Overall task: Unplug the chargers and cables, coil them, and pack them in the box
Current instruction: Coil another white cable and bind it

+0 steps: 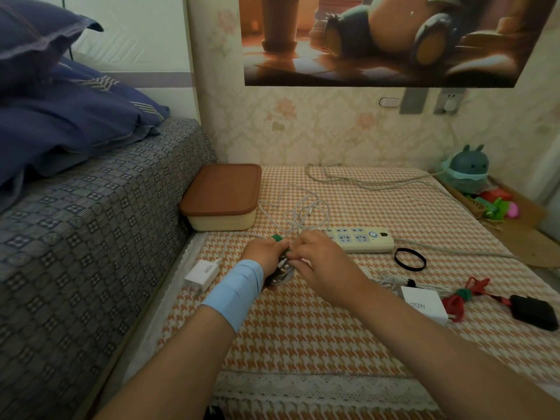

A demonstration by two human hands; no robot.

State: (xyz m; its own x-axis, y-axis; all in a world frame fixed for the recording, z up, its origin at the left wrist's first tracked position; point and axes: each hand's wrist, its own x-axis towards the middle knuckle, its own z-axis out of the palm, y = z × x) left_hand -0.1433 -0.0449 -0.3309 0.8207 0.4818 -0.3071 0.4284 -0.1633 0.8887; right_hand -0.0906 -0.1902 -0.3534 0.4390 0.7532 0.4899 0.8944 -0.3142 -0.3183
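My left hand (pixel 264 252) grips a coiled white cable bundle (pixel 281 275) with a green tie (pixel 277 237) around it. My right hand (pixel 318 256) pinches the same bundle at the tie. A white 90W charger (pixel 202 272) lies left of my wrist. Loose white cable (pixel 306 210) loops between my hands and the cream box with a brown lid (pixel 222 197), which is closed. The cream power strip (pixel 360 239) lies just behind my right hand. A white 120W charger (pixel 424 304) with a coiled cable, a tied red cable (pixel 460 298) and a black adapter (pixel 533 310) lie at the right.
A black elastic band (pixel 410 259) lies by the power strip. The strip's cord (pixel 363 180) runs along the back toward a wall socket (pixel 450 104). A bed with a patterned cover (pixel 91 222) borders the left. A plush toy (pixel 466 168) and small toys sit at the far right.
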